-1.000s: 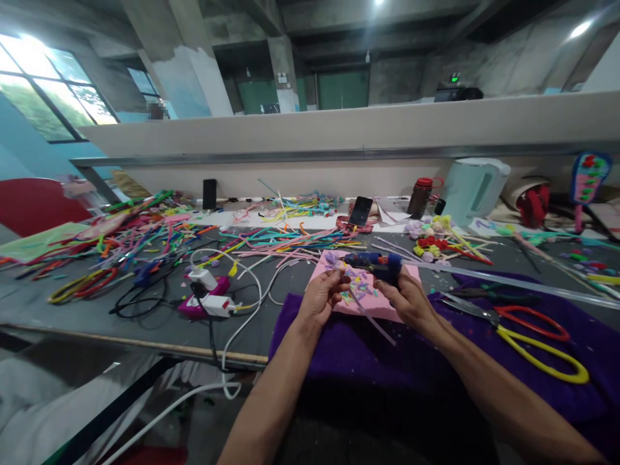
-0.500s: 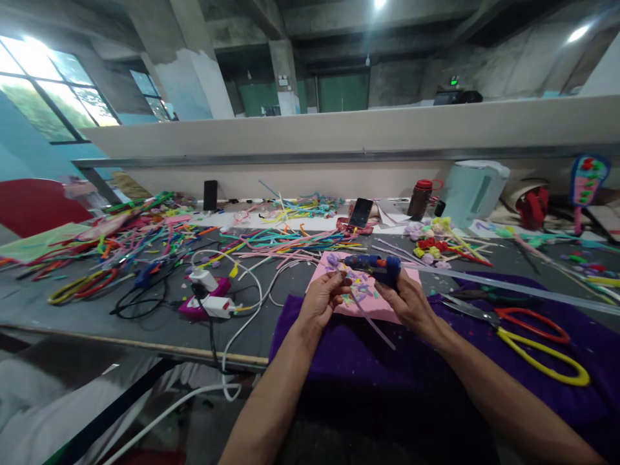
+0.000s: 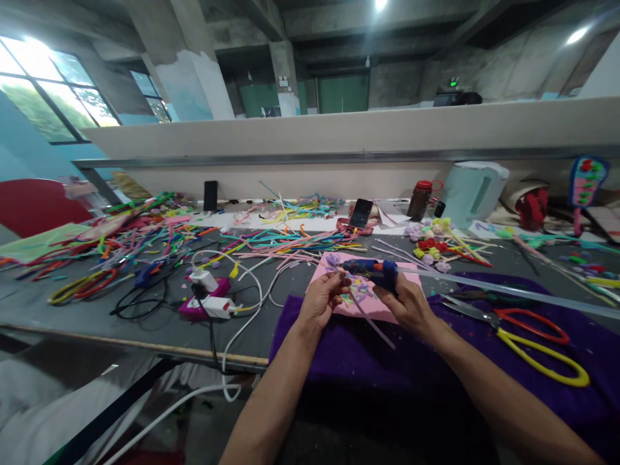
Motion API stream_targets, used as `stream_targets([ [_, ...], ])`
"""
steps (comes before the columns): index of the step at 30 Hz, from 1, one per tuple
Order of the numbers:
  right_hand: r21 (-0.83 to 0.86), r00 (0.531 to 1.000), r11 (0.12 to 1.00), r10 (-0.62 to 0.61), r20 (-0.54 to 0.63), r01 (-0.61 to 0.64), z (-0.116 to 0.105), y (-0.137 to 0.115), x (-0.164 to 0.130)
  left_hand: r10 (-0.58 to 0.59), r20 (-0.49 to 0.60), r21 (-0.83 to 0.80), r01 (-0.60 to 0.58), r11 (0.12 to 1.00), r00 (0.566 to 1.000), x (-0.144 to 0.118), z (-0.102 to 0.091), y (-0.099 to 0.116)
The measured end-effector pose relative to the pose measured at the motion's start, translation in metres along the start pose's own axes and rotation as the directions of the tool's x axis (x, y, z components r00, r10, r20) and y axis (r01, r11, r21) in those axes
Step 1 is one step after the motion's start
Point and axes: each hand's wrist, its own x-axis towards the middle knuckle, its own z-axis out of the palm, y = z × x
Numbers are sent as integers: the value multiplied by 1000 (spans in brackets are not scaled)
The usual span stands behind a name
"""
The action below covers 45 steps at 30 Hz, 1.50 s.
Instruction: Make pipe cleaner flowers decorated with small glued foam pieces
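Note:
My left hand (image 3: 323, 297) is closed in a pinch on a purple pipe-cleaner flower (image 3: 332, 259), whose pale stem (image 3: 372, 321) hangs down to the right. In my right hand (image 3: 405, 298) is a blue hot glue gun (image 3: 371, 270), its nozzle pointing left at the flower. A long clear glue stick (image 3: 489, 285) runs out of its back to the right. Whether the nozzle touches the flower I cannot tell. Beneath both hands lies a pink sheet (image 3: 387, 312) scattered with small coloured cut pieces (image 3: 359, 289).
Scissors with red and yellow handles (image 3: 537, 342) lie on the purple cloth (image 3: 329, 349) at right. A power strip (image 3: 217, 305) with white cables is on the left. Loose pipe cleaners (image 3: 290, 240), a phone (image 3: 361, 213), a bottle (image 3: 419, 200) and a kettle (image 3: 477, 194) stand or lie behind.
My right hand has brought the glue gun slightly left and down, so its nozzle is nearer the purple flower. My left hand has barely moved.

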Motion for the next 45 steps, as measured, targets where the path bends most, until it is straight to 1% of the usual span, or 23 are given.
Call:
stream_targets([
  [2, -5, 1000, 1000, -5, 7, 5, 0, 0, 0, 3, -9, -3, -3, 1000, 1000, 0, 0, 1],
  [6, 14, 1000, 1000, -7, -16, 7, -1, 0, 0, -9, -16, 3, 9, 1000, 1000, 1, 0, 1],
  [11, 19, 999, 1000, -7, -39, 8, -2, 1, 1, -19, 28, 25, 18, 1000, 999, 2, -2, -1],
  [14, 22, 1000, 1000, -4, -25, 5, -2, 1, 2, -13, 35, 34, 12, 999, 999, 2, -1, -1],
  [20, -11, 1000, 1000, -14, 4, 15, -1, 1, 0, -1, -9, 19, 1, 1000, 1000, 0, -1, 2],
  [26, -1, 1000, 1000, -11, -17, 11, 0, 2, 0, -8, 21, 22, 7, 1000, 1000, 1, -2, 1],
  [31, -38, 999, 999, -33, 22, 34, 0, 4, 1, 18, 32, 18, -19, 1000, 999, 2, -4, -1],
  [37, -9, 1000, 1000, -13, 17, 13, -3, 2, 0, 14, 24, 16, -14, 1000, 1000, 1, -3, 1],
  [41, 6, 999, 1000, -27, 34, 27, -3, 2, 0, 11, 21, 14, -12, 1000, 1000, 1, -2, 1],
  [43, 31, 999, 999, -23, 36, 22, -5, 3, 0, 7, 20, 10, -7, 1000, 1000, 1, -2, 2],
  [45, 90, 1000, 996, 9, 22, -11, -8, 4, 1, 7, 30, -4, -7, 1000, 1000, 1, -2, 2],
])
